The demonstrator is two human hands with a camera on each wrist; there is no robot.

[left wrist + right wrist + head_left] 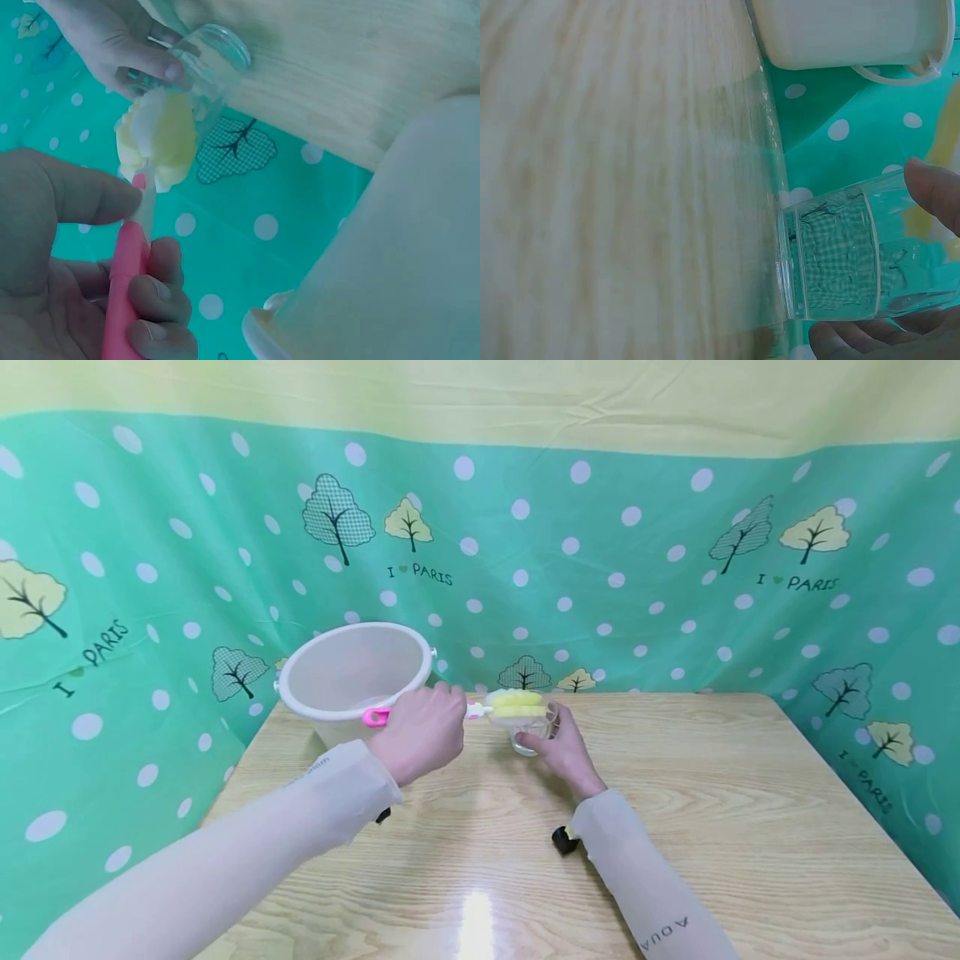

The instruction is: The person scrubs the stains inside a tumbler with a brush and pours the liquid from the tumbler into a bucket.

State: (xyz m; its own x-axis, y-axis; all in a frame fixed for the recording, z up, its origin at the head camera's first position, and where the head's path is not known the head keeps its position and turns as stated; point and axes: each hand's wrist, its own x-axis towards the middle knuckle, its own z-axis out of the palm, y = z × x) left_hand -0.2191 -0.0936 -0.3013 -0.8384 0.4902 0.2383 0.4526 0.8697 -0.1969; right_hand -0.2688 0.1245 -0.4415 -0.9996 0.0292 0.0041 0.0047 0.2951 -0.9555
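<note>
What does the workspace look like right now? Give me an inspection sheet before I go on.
Surface: light wood-grain table, with a bright glare patch on the person's side.
Job's things: pink-handled sponge brush, its pale yellow and white head at the mouth of a clear glass; contact cannot be told.
Clutter: besides those, a whitish bucket stands at the far left of the table.
Hands: left hand grips the brush handle; right hand holds the glass between thumb and fingers.
Cables: nothing seen.
Surroundings: green cloth with white dots, trees and "I PARIS" lettering hangs behind and at both sides.
</note>
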